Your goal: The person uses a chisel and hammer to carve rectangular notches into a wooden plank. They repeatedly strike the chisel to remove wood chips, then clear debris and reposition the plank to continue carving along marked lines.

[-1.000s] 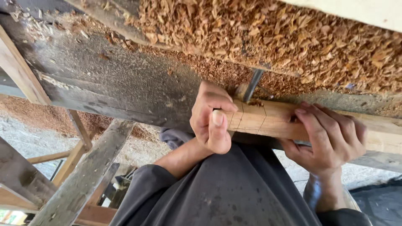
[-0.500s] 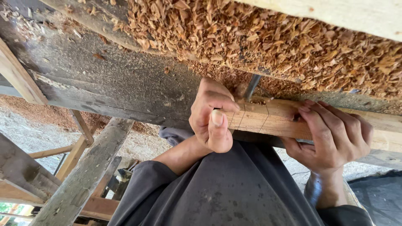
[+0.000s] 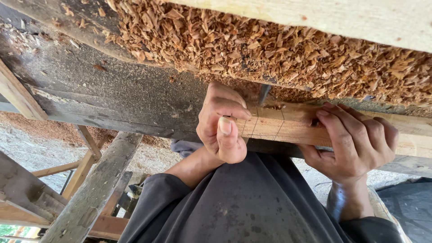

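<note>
A pale wooden bar point(image 3: 288, 126) with thin pencil lines across it lies along the edge of a dark, weathered plank point(image 3: 112, 90). My left hand point(image 3: 222, 123) is closed in a fist at the bar's left end, thumb up. A dark metal shaft point(image 3: 263, 94) sticks out just beyond its fingers; what the fist grips is mostly hidden. My right hand point(image 3: 355, 141) wraps over the bar further right, fingers on top and pressing it down. My grey sleeves and shirt point(image 3: 252, 202) fill the lower middle.
A thick heap of reddish wood shavings point(image 3: 270, 49) covers the surface beyond the bar, under a pale beam point(image 3: 342, 18). Rough wooden legs and braces point(image 3: 90, 189) stand at the lower left over sawdust-strewn ground point(image 3: 31, 139).
Both hands keep their grip and place on the bar. Less of the metal shaft shows beyond the left fingers than one second ago.
</note>
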